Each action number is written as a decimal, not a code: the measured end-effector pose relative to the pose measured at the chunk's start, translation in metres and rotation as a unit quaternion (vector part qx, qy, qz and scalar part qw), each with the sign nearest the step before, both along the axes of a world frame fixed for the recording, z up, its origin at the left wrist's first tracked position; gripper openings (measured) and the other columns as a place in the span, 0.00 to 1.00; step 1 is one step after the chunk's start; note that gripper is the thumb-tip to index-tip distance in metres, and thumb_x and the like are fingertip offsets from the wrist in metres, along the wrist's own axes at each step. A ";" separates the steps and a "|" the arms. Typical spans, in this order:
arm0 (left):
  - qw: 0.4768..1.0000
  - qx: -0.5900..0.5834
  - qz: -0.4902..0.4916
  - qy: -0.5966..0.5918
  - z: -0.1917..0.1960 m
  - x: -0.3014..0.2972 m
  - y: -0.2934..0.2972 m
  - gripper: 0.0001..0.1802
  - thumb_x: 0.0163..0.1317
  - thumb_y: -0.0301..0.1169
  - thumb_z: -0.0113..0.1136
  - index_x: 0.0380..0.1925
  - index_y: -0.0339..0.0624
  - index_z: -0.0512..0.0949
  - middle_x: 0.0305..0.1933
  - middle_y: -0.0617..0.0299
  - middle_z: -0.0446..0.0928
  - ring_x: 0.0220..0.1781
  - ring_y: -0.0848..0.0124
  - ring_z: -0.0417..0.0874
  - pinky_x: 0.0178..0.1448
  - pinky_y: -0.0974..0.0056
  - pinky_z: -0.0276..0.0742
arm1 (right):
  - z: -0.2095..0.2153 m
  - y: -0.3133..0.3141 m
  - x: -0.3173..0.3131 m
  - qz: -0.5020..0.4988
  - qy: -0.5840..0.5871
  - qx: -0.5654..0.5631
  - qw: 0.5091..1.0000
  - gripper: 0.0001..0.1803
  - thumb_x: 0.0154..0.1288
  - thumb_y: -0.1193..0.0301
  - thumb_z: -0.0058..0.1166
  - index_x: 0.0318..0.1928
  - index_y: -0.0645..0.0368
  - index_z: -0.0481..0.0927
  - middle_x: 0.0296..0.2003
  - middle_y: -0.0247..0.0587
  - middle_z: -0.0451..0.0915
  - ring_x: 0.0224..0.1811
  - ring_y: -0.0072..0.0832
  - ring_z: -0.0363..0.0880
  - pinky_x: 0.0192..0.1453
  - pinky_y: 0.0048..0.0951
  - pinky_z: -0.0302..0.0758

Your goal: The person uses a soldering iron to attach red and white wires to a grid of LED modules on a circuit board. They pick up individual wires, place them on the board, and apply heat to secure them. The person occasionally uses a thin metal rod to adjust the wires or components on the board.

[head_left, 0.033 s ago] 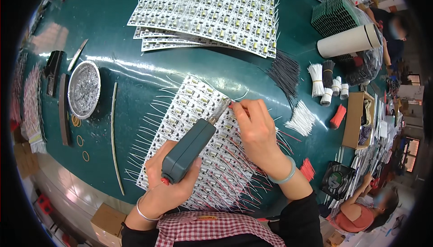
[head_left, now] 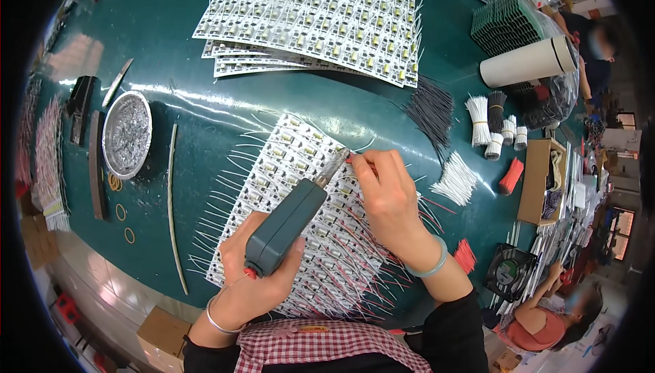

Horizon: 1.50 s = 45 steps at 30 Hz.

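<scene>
a circuit panel (head_left: pixel 293 168) lies mid-frame on the desk (head_left: pixel 205 52), a stack of panels (head_left: pixel 321 18) above it, a foil dish (head_left: pixel 126 134) at left, wire bundles (head_left: pixel 491 127) at right.

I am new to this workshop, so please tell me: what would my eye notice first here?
First, the left hand gripping a grey-green soldering tool, its tip on a white circuit panel at the centre, where the right hand pinches a wire. Behind, more panels lie fanned on the green table.
</scene>
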State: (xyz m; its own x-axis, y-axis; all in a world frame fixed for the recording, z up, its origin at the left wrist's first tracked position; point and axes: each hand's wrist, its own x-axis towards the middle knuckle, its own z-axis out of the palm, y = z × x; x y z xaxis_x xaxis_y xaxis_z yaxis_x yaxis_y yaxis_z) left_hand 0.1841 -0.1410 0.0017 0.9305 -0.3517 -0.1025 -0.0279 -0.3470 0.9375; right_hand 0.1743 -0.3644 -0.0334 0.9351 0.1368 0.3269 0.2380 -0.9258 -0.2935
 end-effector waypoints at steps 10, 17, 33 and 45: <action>1.000 0.007 0.010 0.021 -0.002 -0.004 0.003 0.07 0.56 0.23 0.69 0.32 0.34 0.80 0.25 0.61 0.73 0.22 0.75 0.73 0.27 0.68 0.68 | 0.000 0.000 0.001 0.013 0.004 -0.001 1.000 0.18 0.51 0.82 0.57 0.46 0.73 0.77 0.39 0.49 0.74 0.39 0.40 0.73 0.39 0.34 0.75; 1.000 -0.017 0.009 -0.020 0.008 0.000 0.006 0.08 0.55 0.21 0.68 0.34 0.32 0.81 0.29 0.60 0.76 0.25 0.75 0.75 0.29 0.69 0.69 | 0.001 0.001 0.001 0.009 0.006 -0.003 1.000 0.18 0.52 0.81 0.57 0.46 0.73 0.78 0.39 0.48 0.74 0.39 0.40 0.73 0.39 0.33 0.75; 0.999 -0.027 0.034 0.019 -0.006 -0.004 0.001 0.08 0.55 0.23 0.69 0.33 0.33 0.79 0.28 0.58 0.76 0.24 0.73 0.76 0.29 0.67 0.70 | 0.001 0.000 0.003 0.006 -0.003 0.005 1.000 0.16 0.52 0.81 0.58 0.44 0.71 0.79 0.38 0.47 0.75 0.38 0.39 0.74 0.38 0.34 0.76; 0.996 0.037 0.043 -0.068 0.011 0.000 0.016 0.10 0.56 0.23 0.69 0.36 0.33 0.79 0.31 0.59 0.79 0.27 0.75 0.79 0.29 0.68 0.73 | 0.001 0.002 0.003 0.001 0.007 -0.008 1.000 0.16 0.53 0.81 0.58 0.45 0.72 0.79 0.39 0.47 0.75 0.39 0.39 0.74 0.39 0.34 0.76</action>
State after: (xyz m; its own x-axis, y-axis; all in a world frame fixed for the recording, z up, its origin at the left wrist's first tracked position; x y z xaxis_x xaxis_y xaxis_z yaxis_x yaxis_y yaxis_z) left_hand 0.1839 -0.1246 0.0124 0.9640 -0.2657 0.0049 -0.1208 -0.4218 0.8986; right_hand 0.1774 -0.3628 -0.0327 0.9394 0.1431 0.3115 0.2353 -0.9300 -0.2824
